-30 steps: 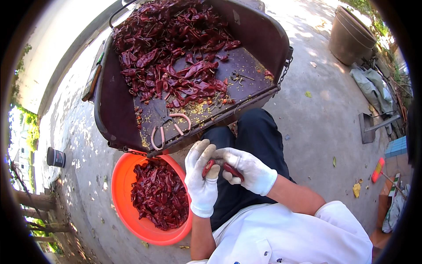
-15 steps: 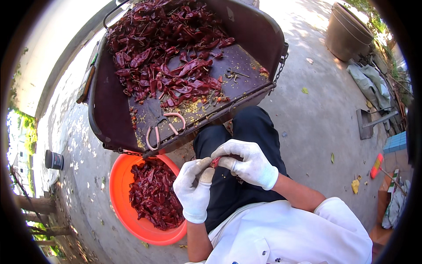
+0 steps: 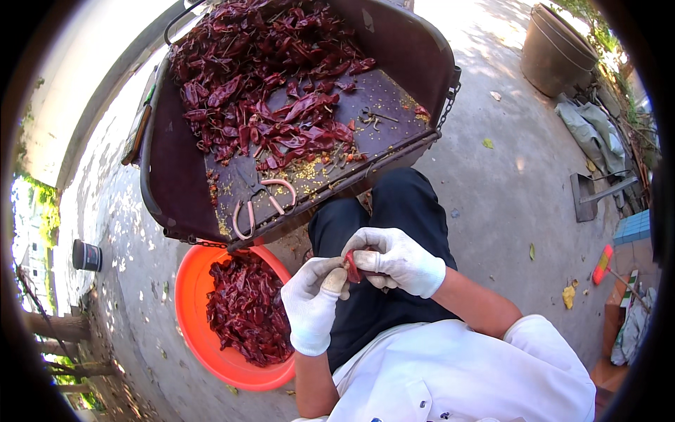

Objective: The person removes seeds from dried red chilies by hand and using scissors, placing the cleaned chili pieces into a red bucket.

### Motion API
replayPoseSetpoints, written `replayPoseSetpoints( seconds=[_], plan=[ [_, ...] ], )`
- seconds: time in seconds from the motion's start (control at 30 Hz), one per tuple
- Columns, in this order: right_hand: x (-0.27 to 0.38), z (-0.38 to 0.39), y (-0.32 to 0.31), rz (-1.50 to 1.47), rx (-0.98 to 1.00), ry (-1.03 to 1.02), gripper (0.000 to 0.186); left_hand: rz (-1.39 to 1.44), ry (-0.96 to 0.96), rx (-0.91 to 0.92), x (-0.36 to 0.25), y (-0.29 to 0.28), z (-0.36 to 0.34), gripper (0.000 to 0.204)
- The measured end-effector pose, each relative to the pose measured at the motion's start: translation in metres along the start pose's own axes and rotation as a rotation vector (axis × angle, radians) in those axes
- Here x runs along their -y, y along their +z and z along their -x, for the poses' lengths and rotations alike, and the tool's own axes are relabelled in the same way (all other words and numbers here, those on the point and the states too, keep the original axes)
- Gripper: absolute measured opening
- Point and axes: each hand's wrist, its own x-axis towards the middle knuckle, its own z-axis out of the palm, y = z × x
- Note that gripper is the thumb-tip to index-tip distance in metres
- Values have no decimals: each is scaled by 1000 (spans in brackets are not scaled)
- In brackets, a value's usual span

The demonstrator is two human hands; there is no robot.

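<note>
White knitted gloves are what I watch from my distant seat. The right hand (image 3: 399,263) is closed around a dark red chilli (image 3: 354,268), thumb laid along it, probably to steady the pod while one end faces left. The left hand (image 3: 313,299) is narrow, thumb and forefinger drawn close together at that end; I cannot tell whether they pinch it or only rest against it. Both sit above the dark trousers (image 3: 416,211), I judge because the lap lies handily between the two containers.

Just to the left, an orange basin (image 3: 192,329) stands on the ground with chilli pieces (image 3: 249,316) in it, seemingly placed for the left hand's easy reach. Beyond the knees, a maroon cart bed (image 3: 416,60) bears a heap of dried chillies (image 3: 256,77), its low near edge presumably giving access from the seat. Pink-handled scissors (image 3: 259,188) lie there, handles toward the person, as if for ready pick-up, with yellow seeds (image 3: 308,171) scattered beside them. Well apart are a black bucket (image 3: 86,254) at left and a dustpan (image 3: 585,202) at right
</note>
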Motion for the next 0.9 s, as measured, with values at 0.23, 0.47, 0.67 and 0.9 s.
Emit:
replayPoseSetpoints(
  seconds=[0.23,0.47,0.67,0.9],
  plan=[
    [3,-1,13,393,-180,-112,17,-795,703,-162,1,-3,-7,20],
    [8,1,8,649,-142,-235,12,-950,804,-88,4,-3,-10,14],
    [-3,0,6,595,-35,-319,11,-510,371,-111,14,0,-1,6],
    [-12,1,4,12,37,-134,15,316,-5,-306,25,2,-16,14]
  ],
)
